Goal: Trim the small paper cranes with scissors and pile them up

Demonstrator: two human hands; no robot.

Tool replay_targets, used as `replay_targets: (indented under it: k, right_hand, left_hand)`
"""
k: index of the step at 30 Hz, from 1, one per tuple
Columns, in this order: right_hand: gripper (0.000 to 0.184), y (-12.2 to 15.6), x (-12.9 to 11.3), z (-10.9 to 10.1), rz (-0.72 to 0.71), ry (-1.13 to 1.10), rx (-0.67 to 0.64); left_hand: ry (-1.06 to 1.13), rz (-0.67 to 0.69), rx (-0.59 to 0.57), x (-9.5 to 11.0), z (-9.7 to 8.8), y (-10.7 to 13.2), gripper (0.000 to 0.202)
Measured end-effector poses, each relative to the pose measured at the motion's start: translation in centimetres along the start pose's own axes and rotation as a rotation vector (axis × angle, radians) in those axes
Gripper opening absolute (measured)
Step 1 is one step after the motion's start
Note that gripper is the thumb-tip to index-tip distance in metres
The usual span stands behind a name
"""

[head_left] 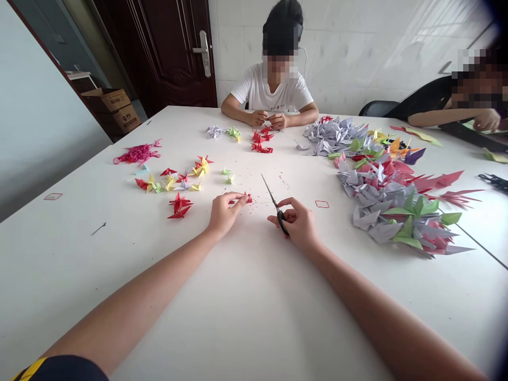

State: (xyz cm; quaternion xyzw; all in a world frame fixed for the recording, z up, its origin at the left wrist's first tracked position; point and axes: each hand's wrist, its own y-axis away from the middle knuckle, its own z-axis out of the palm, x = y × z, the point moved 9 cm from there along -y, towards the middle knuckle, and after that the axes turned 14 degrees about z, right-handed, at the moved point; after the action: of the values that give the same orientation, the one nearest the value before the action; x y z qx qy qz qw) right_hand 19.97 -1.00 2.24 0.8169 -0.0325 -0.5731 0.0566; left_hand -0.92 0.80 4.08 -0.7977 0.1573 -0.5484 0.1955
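- Right hand (299, 222) lies knuckles-up on the counter (246, 312), fingers curled tight around the handles of scissors (273, 203), blades pointing away.
- Left hand (224, 211), forearm stretched forward, pinches a small red paper piece (246, 198) against the counter.
- Folded red paper cranes (179, 206) lie just left.

This is a small handicraft workroom, plain and practical. A big white table (119, 254) fills it, and people sit round it folding paper: one person at the far side (273, 90), another at the far right (456, 106). A heap of grey, red and green paper cranes (389, 196) lies on the right, with smaller coloured cranes (178, 182) on the left. Scissors (272, 197) and a small red folded piece (246, 199) are in use at the near side. Behind are a white tiled wall (357, 47), a dark wooden door (170, 47) and stacked cardboard boxes (119, 108) at the far left.
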Motion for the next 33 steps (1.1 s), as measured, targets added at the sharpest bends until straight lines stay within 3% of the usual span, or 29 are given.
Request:
replay_targets:
  k: [4,12,22,33]
  right_hand:
    - [0.049,0.0,0.0,0.5,0.002,-0.011,-0.057]
    - [0.048,-0.1,0.0,0.8,-0.01,0.043,-0.075]
    - [0.05,-0.1,0.1,0.8,-0.01,0.066,-0.077]
    - [0.046,-0.1,0.0,0.9,-0.014,0.08,-0.08]
  left_hand:
    - [0.024,-0.056,0.029,-0.5,-0.3,0.0,0.025]
    - [-0.003,-0.071,-0.044,-0.2,0.4,0.2,0.007]
    - [-0.051,-0.042,-0.061,-0.6,0.7,0.2,0.022]
    - [-0.113,-0.003,-0.039,-0.5,0.4,0.2,0.007]
